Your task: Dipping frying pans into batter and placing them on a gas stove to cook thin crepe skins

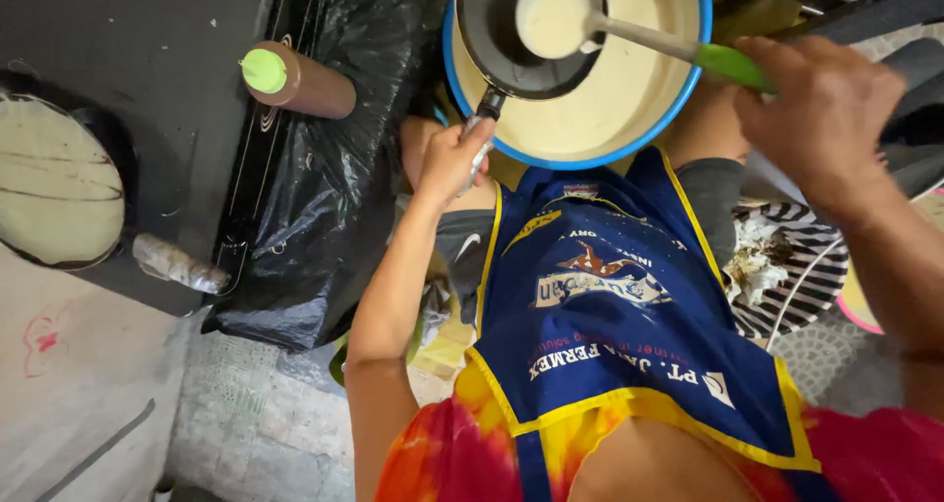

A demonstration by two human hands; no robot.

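Left hand [450,158] grips pan [526,45]; right hand [821,114] ladle [560,12]

You have only one view, from the camera on your head, looking steeply down over your own chest and lap. Your blue apron [610,305] fills the lower middle, very close to the lens. Further out, at the top edge, sits the blue-rimmed basin [678,99], cut off by the frame. Your left hand [450,158] and right hand [821,114] reach in from either side. The dark bench [147,30] lies off to the left.
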